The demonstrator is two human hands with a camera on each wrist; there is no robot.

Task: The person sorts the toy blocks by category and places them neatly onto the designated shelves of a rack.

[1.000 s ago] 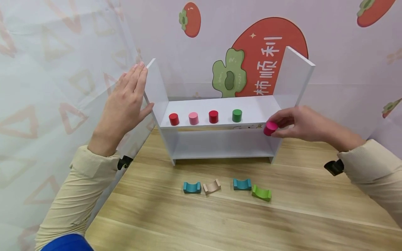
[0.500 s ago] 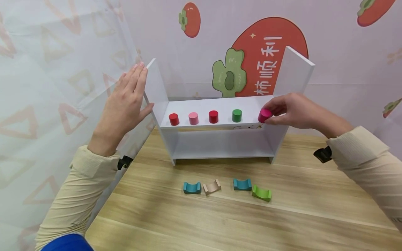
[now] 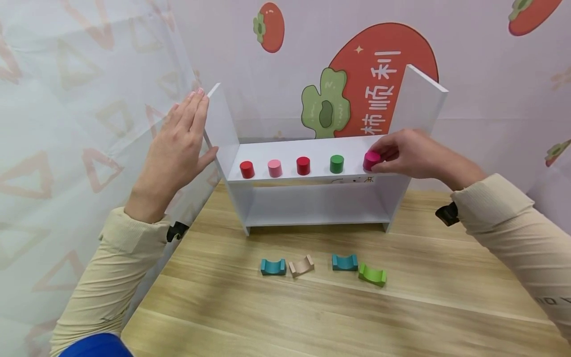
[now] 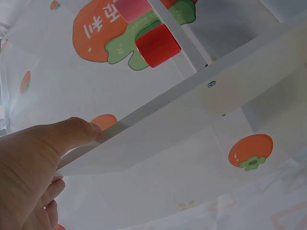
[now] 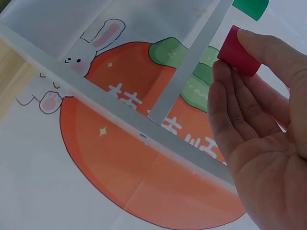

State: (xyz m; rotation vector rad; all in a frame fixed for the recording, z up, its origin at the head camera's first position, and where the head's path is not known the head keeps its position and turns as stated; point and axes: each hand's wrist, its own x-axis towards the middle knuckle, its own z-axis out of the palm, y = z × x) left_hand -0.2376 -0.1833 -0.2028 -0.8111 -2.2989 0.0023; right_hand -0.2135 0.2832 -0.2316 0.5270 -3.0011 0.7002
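Note:
My right hand (image 3: 412,153) pinches a magenta cylinder block (image 3: 371,161) between thumb and fingers at the right end of the upper board of a white shelf (image 3: 308,176). Whether the block's base touches the board, I cannot tell. To its left a green cylinder (image 3: 336,164), a red one (image 3: 303,166), a pink one (image 3: 274,168) and another red one (image 3: 247,169) stand in a row. My left hand (image 3: 178,139) lies with straight fingers along the left side panel (image 3: 223,116); its thumb (image 4: 79,132) touches the panel's front edge.
On the wooden table (image 3: 285,317) before the shelf lie curved blocks: a teal one (image 3: 273,268), a beige one (image 3: 301,267), another teal one (image 3: 345,263) and a lime green one (image 3: 372,275). A tall right side panel (image 3: 417,101) rises beside my right hand.
My right hand has carried the magenta cylinder up and left, from before the shelf's front right edge to the upper board. The left hand has stayed in place.

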